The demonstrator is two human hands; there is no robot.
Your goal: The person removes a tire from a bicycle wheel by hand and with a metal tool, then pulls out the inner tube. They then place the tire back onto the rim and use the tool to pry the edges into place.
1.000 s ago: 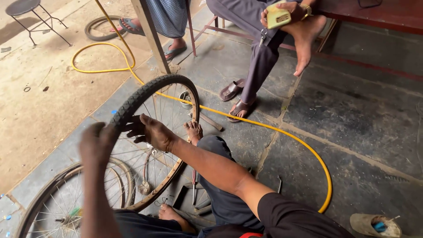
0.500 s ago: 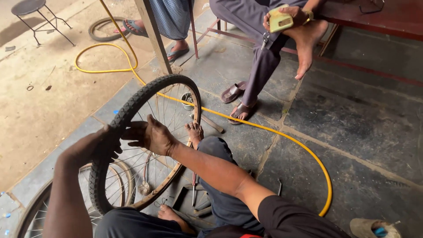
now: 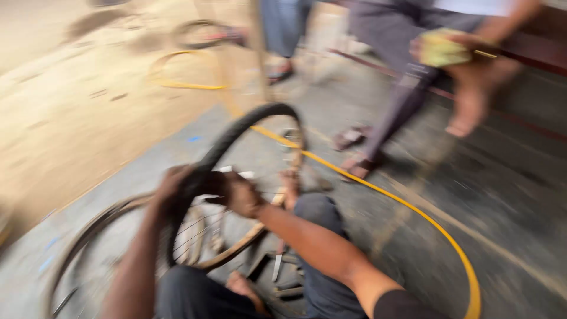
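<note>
We sit on the floor [image 3: 508,195] with a wheel upright between our knees, and the whole view is smeared by motion, so fine detail is lost. Our left hand [image 3: 171,188] and right hand [image 3: 239,192] meet on the near upper arc of the tyre [image 3: 236,133], just beside each other. Both look curled over the black rubber, fingers pressed round it, though the blur keeps us from telling how firmly either one grips. The tyre rises from our hands in a dark arc and comes down on the far side against the rim [image 3: 248,239], which shows tan and bare along its lower edge, with thin spokes [image 3: 189,236] inside.

We judge that we are working the tyre round the rim by hand, at the stage where the rubber is being pushed or pulled along the edge; whether it is going on or coming off we cannot tell. The next move seems to call for both hands to shift along the arc together, thumbs pressing at the edge, while the knees keep the wheel from rolling.

A second wheel [image 3: 88,236] lies flat at our left. A yellow hose [image 3: 413,210] runs across the floor behind the wheel and curves off to our right. Small tools [image 3: 277,269] lie by our feet. Another person sits beyond, holding a yellowish thing [image 3: 440,50].
</note>
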